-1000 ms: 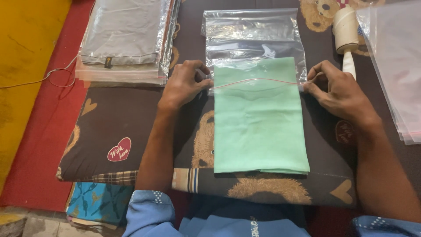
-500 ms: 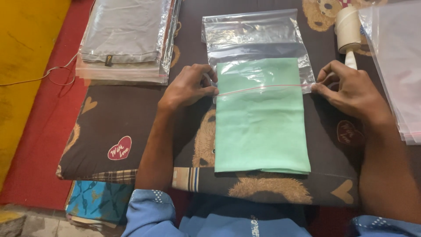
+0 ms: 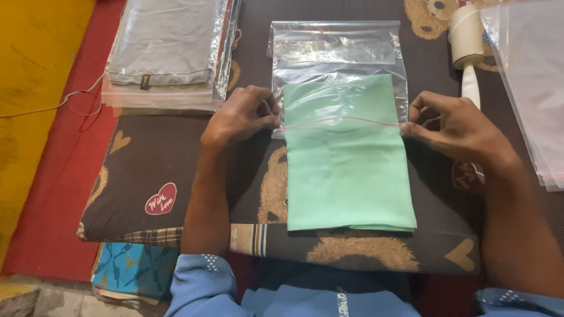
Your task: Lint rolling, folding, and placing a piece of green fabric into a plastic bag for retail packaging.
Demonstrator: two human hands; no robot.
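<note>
A folded mint-green cloth lies on a brown bear-print cushion. Its far end sits inside a clear plastic zip bag, whose open mouth crosses the cloth as a thin red line. My left hand pinches the left corner of the bag's mouth. My right hand pinches the right corner. Roughly a third of the cloth is inside the bag; the near part lies bare on the cushion.
A stack of bagged grey garments lies at the far left. A pile of clear bags rests at the right edge. A white tape roll on a handle stands beside it. Red and yellow floor lies to the left.
The bag's mouth has come toward me along the green cloth, covering more of it. Both hands moved nearer with it.
</note>
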